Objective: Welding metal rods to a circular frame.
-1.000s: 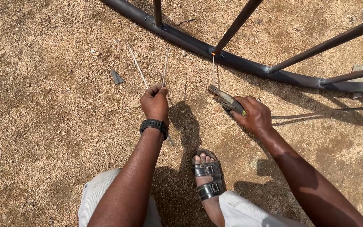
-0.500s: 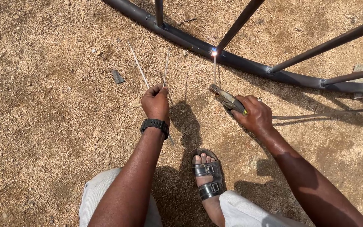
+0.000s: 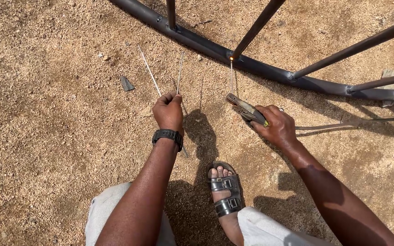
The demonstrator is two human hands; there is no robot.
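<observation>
Currently your right hand [image 3: 277,125] grips the electrode holder [image 3: 246,109]; its rod [image 3: 231,77] runs straight ahead, tip glowing at the frame joint [image 3: 230,57]. Your left hand [image 3: 168,111], farther off, pinches spare welding rods [image 3: 179,73] fanning forward over sandy ground [image 3: 46,114].

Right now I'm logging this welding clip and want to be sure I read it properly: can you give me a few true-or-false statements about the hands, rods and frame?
1. The right hand holds an electrode holder whose rod reaches a joint on the curved pipe. True.
2. The left hand is empty. False: it holds a few thin spare rods.
3. A black watch sits on the left wrist. True.
4. The person works barefoot. False: the visible foot wears a grey sandal.
5. The ground is sandy gravel. True.
6. The frame lies on a table. False: the pipe rests on the ground.
</observation>
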